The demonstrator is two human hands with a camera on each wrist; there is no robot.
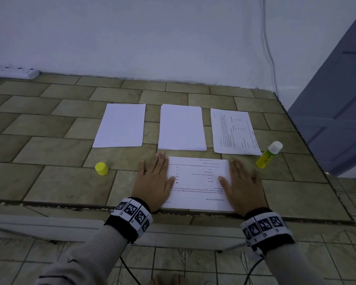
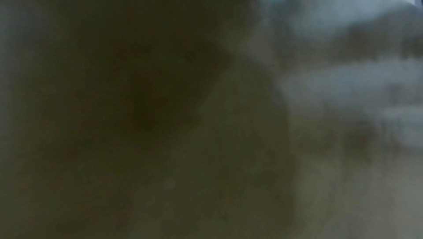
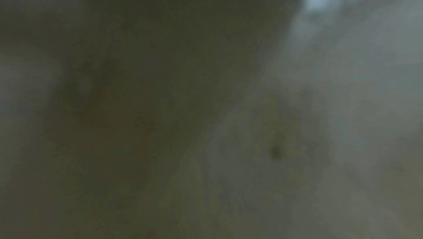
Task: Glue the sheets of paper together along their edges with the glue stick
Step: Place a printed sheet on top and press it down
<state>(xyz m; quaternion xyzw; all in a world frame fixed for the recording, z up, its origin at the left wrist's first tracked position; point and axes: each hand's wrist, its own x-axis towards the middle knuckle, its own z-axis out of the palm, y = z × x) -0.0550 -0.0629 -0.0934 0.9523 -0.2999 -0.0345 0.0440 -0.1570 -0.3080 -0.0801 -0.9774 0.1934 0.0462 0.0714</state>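
A flat printed sheet [image 1: 197,182] lies on the tiled floor [image 1: 49,153], its text upside down to the person, long sides running left to right. The left hand [image 1: 154,182] presses flat on its left edge and the right hand [image 1: 243,186] on its right edge, fingers straight and pointing away, grip apart, holding nothing. Just beyond sit two blank white stacks [image 1: 120,125] [image 1: 181,127] and a printed page [image 1: 233,131]. The glue stick [image 1: 269,154], a yellow cylinder with its white end exposed, stands tilted at the right; its yellow cap [image 1: 101,168] stands at the left. Both wrist views are dark blurs.
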